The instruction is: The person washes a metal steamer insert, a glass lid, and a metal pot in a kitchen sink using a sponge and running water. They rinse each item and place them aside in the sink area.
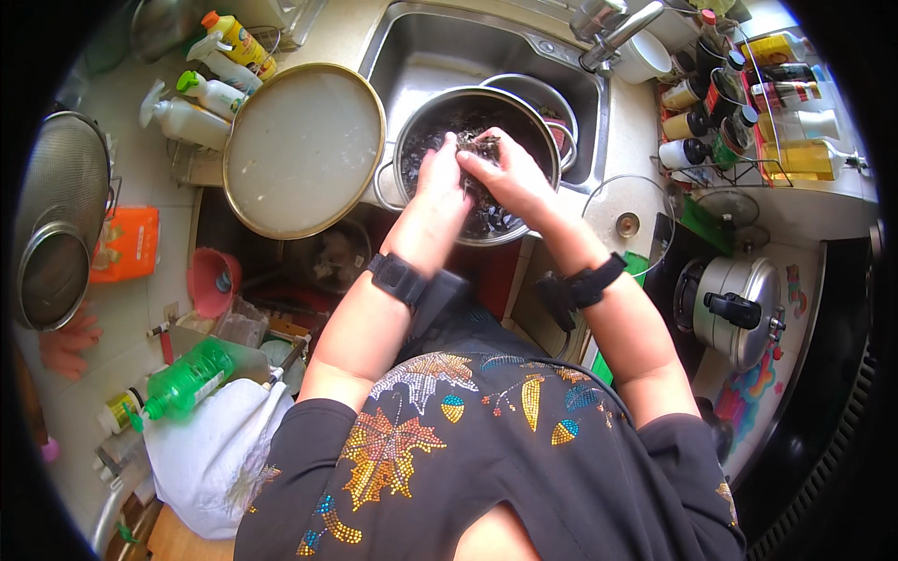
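A deep stainless steel pot (484, 240) with loop handles rests at the front edge of the sink. Dark, wet-looking shredded pieces (501, 219), apparently food, float or lie inside it. Above the pot's mouth, my left hand (442, 172) and my right hand (515, 172) come together around a clump of the same dark shreds (478, 145). My right thumb presses across the clump. Motion blurs my left hand, and its lower fingers are hidden. Behind the pot, a second metal pot (530, 78) sits in the sink, with something reddish partly visible in it.
The steel sink (435, 42) has a faucet (621, 38) at its back right. A large round gold-rimmed tray or lid (305, 151) stands left of the pot. At right are a glass lid (596, 217), a bottle rack (726, 168) and a pressure cooker (729, 312). Spray bottles (189, 119) line the left.
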Available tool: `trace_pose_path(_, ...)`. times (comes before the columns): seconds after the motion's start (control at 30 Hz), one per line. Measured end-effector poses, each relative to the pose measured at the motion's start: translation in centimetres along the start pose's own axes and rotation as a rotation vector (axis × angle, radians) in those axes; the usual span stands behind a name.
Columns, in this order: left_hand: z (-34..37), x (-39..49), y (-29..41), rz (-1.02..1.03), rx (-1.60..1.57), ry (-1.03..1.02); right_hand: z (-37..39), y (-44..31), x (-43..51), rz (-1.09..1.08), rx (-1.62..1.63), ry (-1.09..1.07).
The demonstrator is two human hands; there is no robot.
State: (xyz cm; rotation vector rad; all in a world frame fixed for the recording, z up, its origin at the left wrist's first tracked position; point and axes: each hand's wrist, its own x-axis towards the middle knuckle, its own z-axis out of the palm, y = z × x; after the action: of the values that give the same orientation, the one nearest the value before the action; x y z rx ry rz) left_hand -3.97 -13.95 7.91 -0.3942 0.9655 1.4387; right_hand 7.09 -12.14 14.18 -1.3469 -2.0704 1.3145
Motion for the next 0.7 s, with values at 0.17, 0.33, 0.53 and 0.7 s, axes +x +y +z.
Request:
trace_pose_path(0.17,-0.7,-0.3,-1.1,0.048,0.121,-0.086,1.4,2.0,1.5,0.158,-0.408,0.137)
trace_pose_path(0.33,-1.1,-3.0,-0.2,0.334,0.439,-0.094,0.6,4.6,2.7,0.228,-0.577,0.078)
trace_pose_path(0.53,-3.3,-4.2,1.9,0.559,0.854,-0.129,-0.3,4.7,1.7,-0.034,-0.694,0.057)
trace_pose_path(0.7,-3.0,-2.3,1.3,0.206,0.839,-0.026,1.5,4.7,2.3,-0.167,-0.672,-0.244)
